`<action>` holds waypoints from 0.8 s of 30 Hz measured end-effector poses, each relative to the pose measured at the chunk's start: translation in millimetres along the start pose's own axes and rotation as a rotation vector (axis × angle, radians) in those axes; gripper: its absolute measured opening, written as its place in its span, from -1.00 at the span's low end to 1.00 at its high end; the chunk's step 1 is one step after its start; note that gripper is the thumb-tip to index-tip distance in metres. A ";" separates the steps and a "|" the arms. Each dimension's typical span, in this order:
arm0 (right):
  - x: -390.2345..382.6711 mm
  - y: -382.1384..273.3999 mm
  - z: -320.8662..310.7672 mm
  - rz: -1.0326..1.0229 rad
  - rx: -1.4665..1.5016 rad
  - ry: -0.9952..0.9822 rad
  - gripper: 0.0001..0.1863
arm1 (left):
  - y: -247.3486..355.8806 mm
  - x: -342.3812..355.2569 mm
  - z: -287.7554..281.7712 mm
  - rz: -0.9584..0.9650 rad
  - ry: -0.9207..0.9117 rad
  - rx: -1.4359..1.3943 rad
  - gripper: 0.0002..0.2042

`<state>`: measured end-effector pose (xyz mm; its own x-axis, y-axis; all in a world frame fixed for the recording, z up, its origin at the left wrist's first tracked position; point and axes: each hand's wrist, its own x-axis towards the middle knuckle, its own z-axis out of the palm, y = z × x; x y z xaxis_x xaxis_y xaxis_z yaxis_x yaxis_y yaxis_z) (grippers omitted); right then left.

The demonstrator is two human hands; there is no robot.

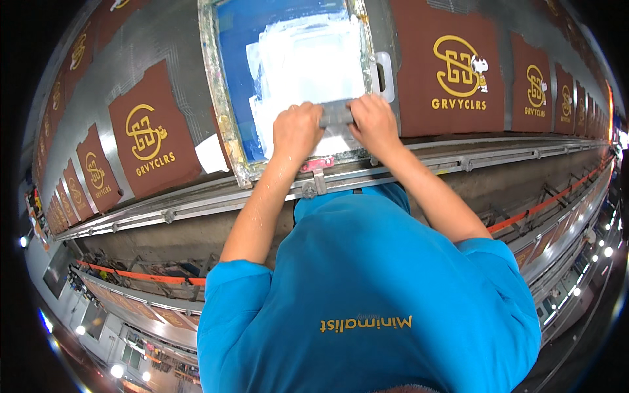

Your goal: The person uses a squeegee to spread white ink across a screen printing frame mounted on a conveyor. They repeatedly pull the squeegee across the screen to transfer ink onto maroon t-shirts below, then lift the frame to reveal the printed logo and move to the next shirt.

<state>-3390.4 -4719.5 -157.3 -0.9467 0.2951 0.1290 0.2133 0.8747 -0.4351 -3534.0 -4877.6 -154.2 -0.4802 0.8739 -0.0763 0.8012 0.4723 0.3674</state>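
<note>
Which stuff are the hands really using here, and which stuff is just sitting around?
In use:
left hand and right hand, both gripping the grey squeegee
printing screen frame, with white ink on its blue mesh

Just lying about:
brown cloth pieces with yellow prints along the long table
white paper scrap
orange strap below

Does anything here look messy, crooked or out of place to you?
Nothing stands out. Both hands, left hand and right hand, grip a grey squeegee in the screen frame. White ink stays inside it. The brown fabric panels lie in an even row.
</note>
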 end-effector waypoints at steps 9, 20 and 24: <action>48.8 71.4 -8.0 0.617 0.247 0.367 -0.49 | 9.7 -53.7 4.4 0.208 -0.016 -0.166 -0.49; 59.8 67.0 20.9 0.827 0.531 0.380 -0.55 | -21.1 118.8 -87.8 0.096 -0.252 -0.012 -0.64; 56.9 65.8 15.4 0.795 0.616 0.392 -0.55 | -29.0 105.1 -57.7 0.098 -0.003 -0.114 -0.60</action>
<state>-3434.0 -4651.1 -192.3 -0.4244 0.8913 -0.1595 0.4709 0.0668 -0.8797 -3628.3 -4806.2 -119.3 -0.4008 0.9154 -0.0377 0.7984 0.3691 0.4757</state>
